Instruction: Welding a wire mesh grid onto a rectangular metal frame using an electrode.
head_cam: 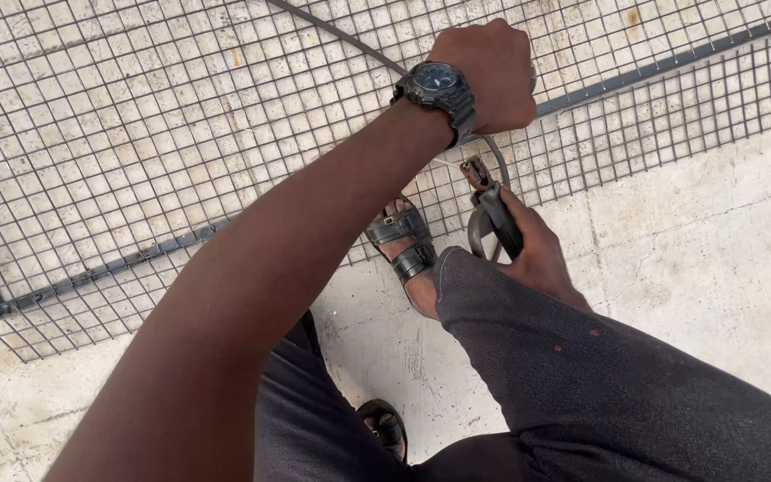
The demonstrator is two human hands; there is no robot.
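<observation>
Head view: the welding electrode holder (493, 214) is gripped by the closed right hand (537, 254) just above the wire mesh panel (180, 134); the left hand (488, 76) is fisted over the mesh, its grasp hidden

There are no packages, labels or signs here. The only thing like a screen is the round face of the wristwatch (436, 78), in the upper middle of the frame. The face is dark with a bluish shine, and it sits in a thick black case on a black strap. It is too small to tell what shows on it.
</observation>
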